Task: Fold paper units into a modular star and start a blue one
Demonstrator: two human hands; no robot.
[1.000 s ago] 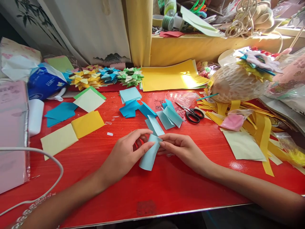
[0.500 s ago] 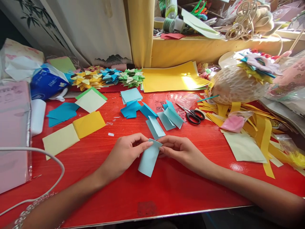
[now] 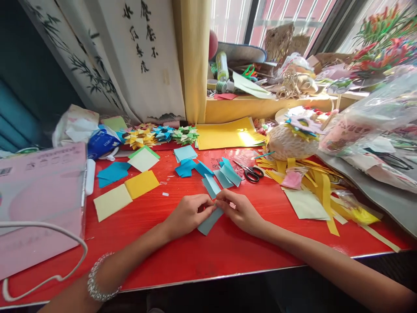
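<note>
We hold a light-blue paper strip (image 3: 208,221) low over the red surface (image 3: 202,256), near its front edge and about mid-width. Our left hand (image 3: 189,213) and right hand (image 3: 239,211) meet at the strip's upper end, the fingers of both closed on the paper there. The strip's long axis runs on a diagonal: its pinched end points up and to the right, away from us, and its free end points down and to the left, toward us, lying on or just above the surface. We wear a bracelet (image 3: 99,278) on the left wrist.

Just beyond our hands lie more blue pieces (image 3: 224,174), some pale and some darker, loosely scattered, and a small stack of pale squares (image 3: 185,153) behind them. Scissors (image 3: 252,173) lie just right of those pieces, handles toward us. To the left, well apart from the hands, are flat squares: yellow (image 3: 141,183), cream (image 3: 112,201) and dark blue (image 3: 112,171). Folded paper stars (image 3: 163,134) in yellow, blue and green sit in a row at the back.

On the right, yellow strips (image 3: 321,182) spread under a pale woven ball (image 3: 286,145), and a small clear bag (image 3: 292,179) holds pink paper. A larger clear bag (image 3: 368,117) at far right holds something pink with print on it; we cannot tell what. A pink box (image 3: 39,195) stands at far left.
</note>
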